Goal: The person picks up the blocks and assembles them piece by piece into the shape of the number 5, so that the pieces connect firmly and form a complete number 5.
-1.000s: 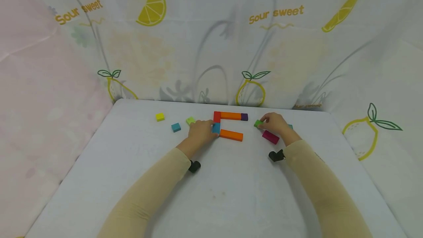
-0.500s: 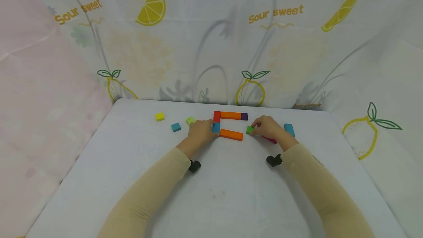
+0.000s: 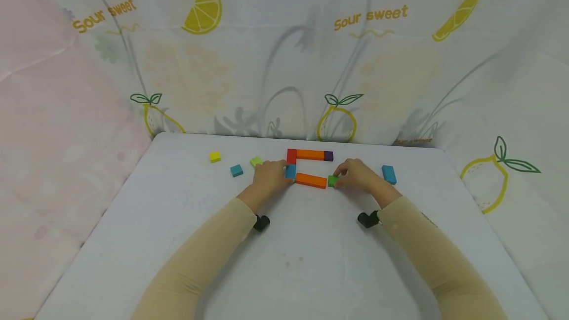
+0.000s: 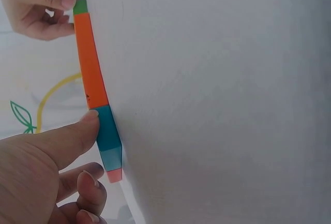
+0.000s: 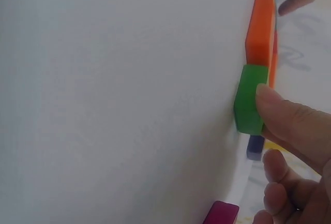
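Note:
My left hand (image 3: pixel 268 179) pinches a blue block (image 3: pixel 291 171) between thumb and forefinger. This block joins a red block (image 3: pixel 291 156) behind it and the front orange block (image 3: pixel 310 180) to its right. A small green block (image 5: pixel 250 100) is between the thumb and forefinger of my right hand (image 3: pixel 358 176), at the orange block's right end. In the right wrist view the two look in contact; from the head a thin gap shows. The back orange block (image 3: pixel 310 154) runs from the red one to a dark purple block (image 3: pixel 328 156).
A magenta block (image 5: pixel 222 214) lies near my right hand, hidden in the head view. Farther right is another blue block (image 3: pixel 388 175). On the left are a yellow block (image 3: pixel 215 157), a small blue block (image 3: pixel 236 171) and a lime block (image 3: pixel 256 162). The white table (image 3: pixel 293 260) meets a printed cloth behind.
My right hand has carried the green block left and toward me, to the front orange block's end. It now covers the magenta block and uncovers the right blue block. My left hand stays put.

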Motion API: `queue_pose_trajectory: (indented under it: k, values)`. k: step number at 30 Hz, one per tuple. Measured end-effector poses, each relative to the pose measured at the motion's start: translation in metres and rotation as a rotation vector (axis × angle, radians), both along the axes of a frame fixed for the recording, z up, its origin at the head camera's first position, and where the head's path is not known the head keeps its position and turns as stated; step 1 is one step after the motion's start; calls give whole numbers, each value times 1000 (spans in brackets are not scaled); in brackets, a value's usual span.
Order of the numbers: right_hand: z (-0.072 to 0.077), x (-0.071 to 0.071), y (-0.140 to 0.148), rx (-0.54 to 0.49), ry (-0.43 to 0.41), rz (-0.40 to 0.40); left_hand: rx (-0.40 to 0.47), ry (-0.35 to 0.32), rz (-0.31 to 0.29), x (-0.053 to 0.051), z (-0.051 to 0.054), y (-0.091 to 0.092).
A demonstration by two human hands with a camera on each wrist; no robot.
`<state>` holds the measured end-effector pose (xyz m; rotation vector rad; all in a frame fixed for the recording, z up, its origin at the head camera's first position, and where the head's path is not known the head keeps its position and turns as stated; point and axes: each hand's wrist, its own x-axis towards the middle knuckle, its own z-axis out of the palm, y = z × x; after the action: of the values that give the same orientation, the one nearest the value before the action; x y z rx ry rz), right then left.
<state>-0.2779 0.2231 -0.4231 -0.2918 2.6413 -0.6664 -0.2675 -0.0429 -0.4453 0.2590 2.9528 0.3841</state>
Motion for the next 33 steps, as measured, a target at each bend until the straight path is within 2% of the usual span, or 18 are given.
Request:
queue_pose_trajectory:
  k: [17,33]
  values:
    - [-3,3,1,-1,40,76,10,-6,0,2,4,0]
    - [-4,3,-2,22,30,47,-8,-11,11,3,3,2]
